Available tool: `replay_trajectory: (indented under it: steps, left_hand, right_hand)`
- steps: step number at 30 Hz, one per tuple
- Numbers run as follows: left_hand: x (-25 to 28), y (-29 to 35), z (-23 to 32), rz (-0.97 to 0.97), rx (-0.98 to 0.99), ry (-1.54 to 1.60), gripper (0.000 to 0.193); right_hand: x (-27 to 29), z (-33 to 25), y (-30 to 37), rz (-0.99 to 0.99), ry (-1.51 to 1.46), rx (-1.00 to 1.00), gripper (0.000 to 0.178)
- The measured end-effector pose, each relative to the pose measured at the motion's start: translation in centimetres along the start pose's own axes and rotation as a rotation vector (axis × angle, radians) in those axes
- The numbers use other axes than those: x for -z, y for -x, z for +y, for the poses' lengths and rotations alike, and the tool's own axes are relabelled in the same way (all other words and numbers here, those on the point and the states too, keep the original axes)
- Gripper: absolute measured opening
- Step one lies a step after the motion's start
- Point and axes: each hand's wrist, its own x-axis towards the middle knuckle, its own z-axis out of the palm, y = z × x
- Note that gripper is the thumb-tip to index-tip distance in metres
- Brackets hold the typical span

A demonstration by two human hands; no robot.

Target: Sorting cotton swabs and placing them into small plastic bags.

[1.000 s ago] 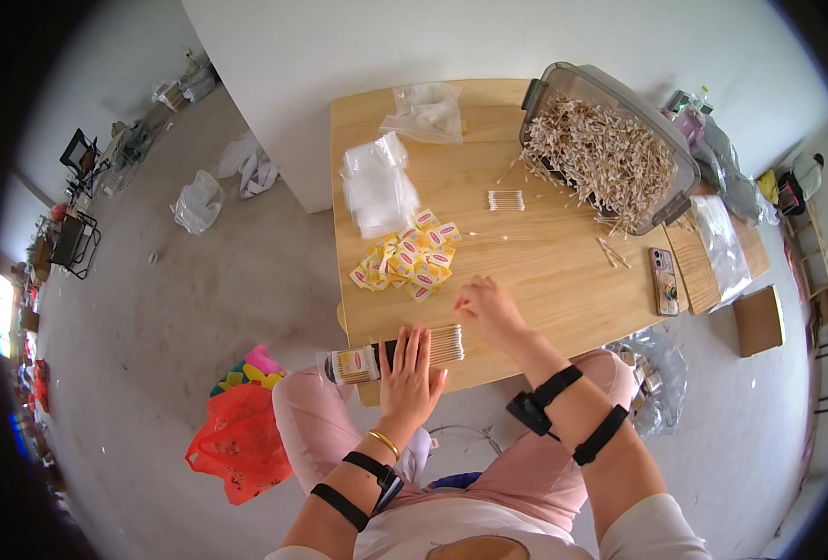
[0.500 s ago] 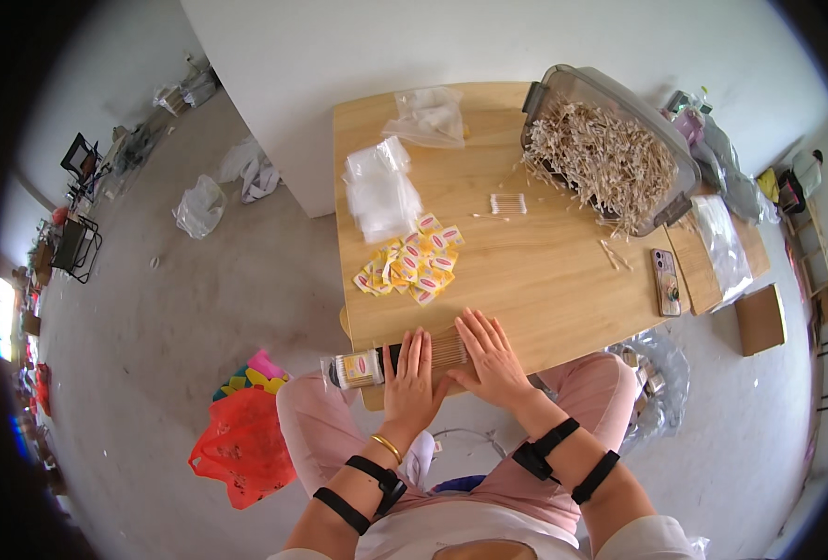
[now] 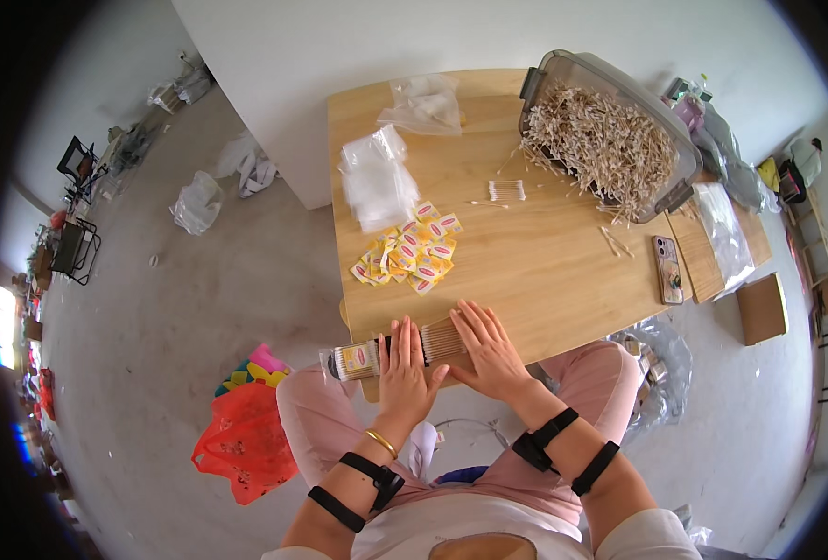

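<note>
Neatly rowed slim swabs, wooden table, left hand, right hand alongside

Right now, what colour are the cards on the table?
The cards are yellow and white with red ovals, clearest in the head view.

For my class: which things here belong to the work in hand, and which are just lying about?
Seemingly part of the work:
cotton swabs between left hand and right hand
grey bin of loose swabs
yellow-and-white cards
clear bags

Probably just lying about:
phone
red plastic bag
cardboard box
</note>
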Motion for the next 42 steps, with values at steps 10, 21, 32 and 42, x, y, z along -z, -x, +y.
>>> replay_trajectory:
  steps: [10, 21, 32, 42]
  left_hand:
    - [-1.3, 0.1, -0.1, -0.032, 0.023, -0.102, 0.095]
    - [-1.4, -0.5, 0.2, 0.008, 0.038, -0.055, 0.092]
    - [0.1, -3.0, 1.2, -0.068, -0.133, 0.117, 0.076]
    - [-0.6, -1.0, 0.0, -0.097, -0.021, -0.161, 0.094]
  right_hand:
    - [0.0, -0.3, 0.4, -0.113, 0.048, -0.037, 0.094]
    - [-2.3, -0.2, 0.3, -0.011, 0.17, -0.051, 0.098]
    - [-1.4, -0.5, 1.4, 0.026, 0.074, -0.112, 0.094]
    - [-2.9, -1.1, 0.6, 0.019, 0.172, -0.113, 0.091]
